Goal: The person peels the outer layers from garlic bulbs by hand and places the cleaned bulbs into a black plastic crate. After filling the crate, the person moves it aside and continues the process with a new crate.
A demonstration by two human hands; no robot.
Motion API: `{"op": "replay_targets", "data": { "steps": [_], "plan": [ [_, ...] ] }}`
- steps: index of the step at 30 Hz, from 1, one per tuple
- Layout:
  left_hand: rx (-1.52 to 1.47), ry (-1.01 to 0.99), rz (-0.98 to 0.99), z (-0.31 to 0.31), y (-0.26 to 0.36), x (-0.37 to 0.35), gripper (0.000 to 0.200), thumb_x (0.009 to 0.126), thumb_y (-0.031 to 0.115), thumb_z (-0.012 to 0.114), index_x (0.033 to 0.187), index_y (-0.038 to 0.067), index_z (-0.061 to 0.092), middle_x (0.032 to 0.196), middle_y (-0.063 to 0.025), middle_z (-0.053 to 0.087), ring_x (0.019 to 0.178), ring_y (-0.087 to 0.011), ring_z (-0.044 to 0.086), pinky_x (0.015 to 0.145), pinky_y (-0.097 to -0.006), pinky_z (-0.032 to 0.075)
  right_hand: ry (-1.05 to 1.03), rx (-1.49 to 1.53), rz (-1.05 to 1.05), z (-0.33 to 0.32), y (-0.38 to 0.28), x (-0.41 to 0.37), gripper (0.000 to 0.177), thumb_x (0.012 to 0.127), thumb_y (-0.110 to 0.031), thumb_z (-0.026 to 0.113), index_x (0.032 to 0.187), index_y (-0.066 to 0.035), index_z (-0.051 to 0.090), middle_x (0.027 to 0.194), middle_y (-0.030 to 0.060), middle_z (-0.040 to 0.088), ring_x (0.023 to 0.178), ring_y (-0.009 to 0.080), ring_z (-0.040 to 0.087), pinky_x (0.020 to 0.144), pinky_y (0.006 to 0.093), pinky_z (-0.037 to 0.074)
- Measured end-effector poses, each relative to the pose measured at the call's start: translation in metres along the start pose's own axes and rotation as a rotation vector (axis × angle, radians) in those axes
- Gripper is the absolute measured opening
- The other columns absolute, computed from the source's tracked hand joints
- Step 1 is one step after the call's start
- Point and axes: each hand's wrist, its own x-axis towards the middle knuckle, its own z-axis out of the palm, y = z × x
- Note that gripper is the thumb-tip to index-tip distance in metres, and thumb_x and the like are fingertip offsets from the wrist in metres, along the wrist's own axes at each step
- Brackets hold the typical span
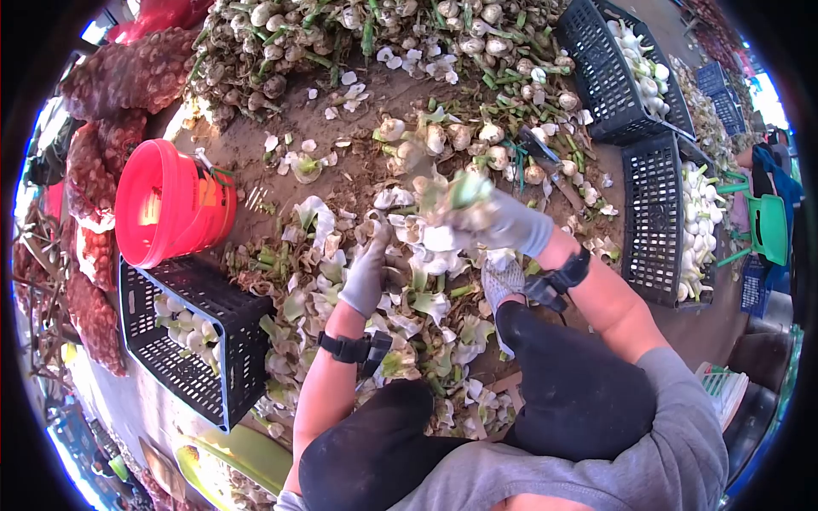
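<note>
My right hand [518, 225], in a pale glove, is closed around a blurred clump of green and white garlic leaves and husks [464, 203] above the peelings. Whether a bulb is inside the clump I cannot make out. My left hand [368, 271], also gloved, is held over the peelings with its fingers stretched forward and apart, and I see nothing in it. Loose garlic peelings [434, 307] cover the ground between my legs. Just beyond my hands lie several untrimmed garlic bulbs [460, 136]. A dark-handled cutting tool [541, 149] rests on the ground near them.
A big heap of garlic with stalks [281, 43] lies ahead. On the left, a red bucket [132, 213] stands by a black crate [247, 375] holding some white bulbs. Two black crates [652, 213] [596, 77] of white garlic stand right, near a green chair [771, 230]. Filled mesh sacks [128, 72] line the left.
</note>
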Motion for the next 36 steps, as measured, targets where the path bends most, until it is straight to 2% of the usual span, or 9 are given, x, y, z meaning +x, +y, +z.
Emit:
{"op": "replay_targets", "data": {
  "steps": [2,5,8,10,13,16,25,30,36],
  "plan": [
    [0.033,0.14,0.029,0.005,-0.005,-0.001,0.048,0.09,0.05,0.061,0.113,0.009,0.054,0.075,-0.0061,0.062,0.05,-0.0149,0.058,0.044,-0.0255,0.044,-0.114,0.146,-0.262,-0.012,-0.009,-0.006,0.032,0.089,-0.027,0.067,0.113,-0.005,0.062,0.096,0.0057,0.064,0.088,0.0192,0.061,0.078,0.0326,0.05],
    [0.058,0.212,0.09,-0.013,-0.03,0.01,0.032,0.09,0.034,0.063,0.105,0.005,0.058,0.073,-0.0054,0.061,0.05,-0.0147,0.059,0.044,-0.0259,0.043,-0.333,0.4,-0.029,-0.032,0.005,-0.029,0.042,0.086,-0.024,0.069,0.123,-0.007,0.057,0.086,0.0096,0.065,0.074,0.0251,0.063,0.066,0.0394,0.052],
    [0.071,0.243,0.115,-0.014,-0.035,0.008,0.022,0.089,0.023,0.062,0.102,0.006,0.058,0.072,-0.004,0.06,0.051,-0.0132,0.058,0.044,-0.0255,0.043,-0.691,-1.465,0.618,-0.023,0.053,-0.059,0.067,0.081,-0.026,0.071,0.139,-0.009,0.044,0.103,0.0121,0.065,0.088,0.0258,0.067,0.088,0.0402,0.051],
    [0.09,0.254,0.137,-0.012,-0.037,0.009,0.02,0.09,0.021,0.062,0.101,0.006,0.058,0.072,-0.0036,0.06,0.05,-0.0123,0.057,0.045,-0.0249,0.043,-0.176,-1.163,0.356,-0.023,0.052,-0.058,0.049,0.086,-0.011,0.056,0.134,-0.01,0.05,0.108,0.0193,0.065,0.097,0.0311,0.065,0.087,0.0417,0.053],
    [0.158,0.194,0.156,-0.008,-0.042,0.016,0.022,0.09,0.02,0.061,0.106,0.006,0.059,0.075,-0.0052,0.062,0.055,-0.0136,0.06,0.05,-0.0252,0.046,0.12,-0.564,0.604,-0.004,0.061,-0.029,0.054,0.083,-0.007,0.054,0.136,-0.009,0.046,0.103,0.0217,0.066,0.092,0.0356,0.066,0.084,0.0448,0.053],
    [0.133,0.145,0.183,0.001,-0.04,0.016,0.022,0.09,0.018,0.061,0.108,0.005,0.058,0.075,-0.0048,0.062,0.055,-0.0136,0.06,0.051,-0.0247,0.045,-0.125,-1.098,0.751,0.019,0.087,-0.003,0.055,0.081,-0.004,0.053,0.135,-0.008,0.047,0.101,0.0219,0.067,0.087,0.0373,0.067,0.082,0.0461,0.053],
    [0.658,0.231,0.781,0.0,-0.043,0.021,0.065,0.077,-0.003,0.06,0.139,0.008,0.045,0.101,-0.0048,0.057,0.093,-0.0122,0.056,0.08,-0.0266,0.05,-0.121,-1.12,0.644,0.012,0.094,-0.013,0.064,0.076,-0.007,0.058,0.138,-0.006,0.044,0.127,0.027,0.051,0.094,0.0388,0.065,0.084,0.0442,0.053],
    [0.424,0.126,0.483,-0.002,-0.056,0.034,0.051,0.074,-0.002,0.059,0.124,-0.001,0.052,0.097,-0.006,0.059,0.085,-0.0132,0.055,0.078,-0.0258,0.049,0.035,-1.149,0.634,0.025,0.115,-0.007,0.063,0.071,-0.002,0.062,0.132,-0.009,0.05,0.137,0.0261,0.039,0.098,0.0396,0.063,0.089,0.041,0.052],
    [0.369,0.046,0.657,0.008,-0.029,0.003,0.077,0.071,-0.005,0.06,0.144,0.003,0.035,0.126,-0.0087,0.05,0.1,-0.0145,0.056,0.086,-0.0253,0.048,-0.074,-0.006,0.392,-0.002,0.1,-0.019,0.054,0.084,-0.01,0.063,0.135,-0.005,0.048,0.125,0.014,0.056,0.106,0.0272,0.062,0.092,0.0351,0.051]
  ]
}}
